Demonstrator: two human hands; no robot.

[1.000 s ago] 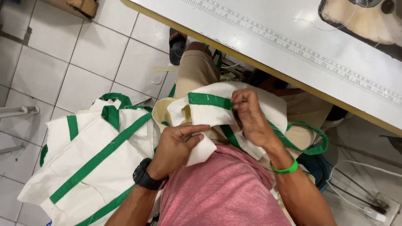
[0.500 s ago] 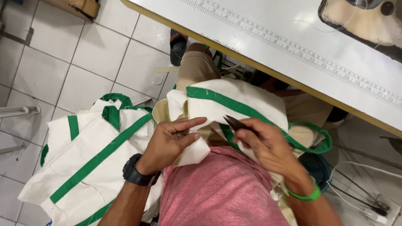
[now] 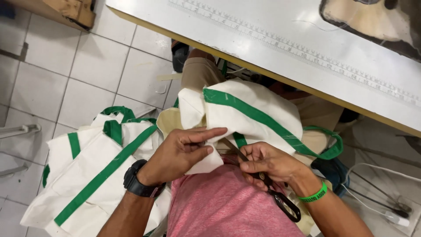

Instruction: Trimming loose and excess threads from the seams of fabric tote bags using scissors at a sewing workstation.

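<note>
**Hands, scissors and a white-and-green cloth bag**

Head view, looking down over a pink shirt [image 3: 219, 206]. At centre frame, left hand [image 3: 182, 151] with a black wristwatch [image 3: 138, 181], fingers curled and pinching a white fold of the cloth bag [image 3: 250, 112], index finger stretched flat along the top of the fold. Just right of it, right hand [image 3: 267, 163] wearing a green wristband [image 3: 315, 194], fingers closed around dark scissors [image 3: 267, 182], blades pointing up-left into the fabric beside a green strap, black handle loops trailing toward lower right. Bag draped over the lap, just below the table edge. At lower left, a pile of similar white bags with green straps [image 3: 92, 175] on a tiled floor [image 3: 57, 79]. Across the upper right, a white table [image 3: 272, 22] bearing a printed ruler strip [image 3: 307, 50].
</note>
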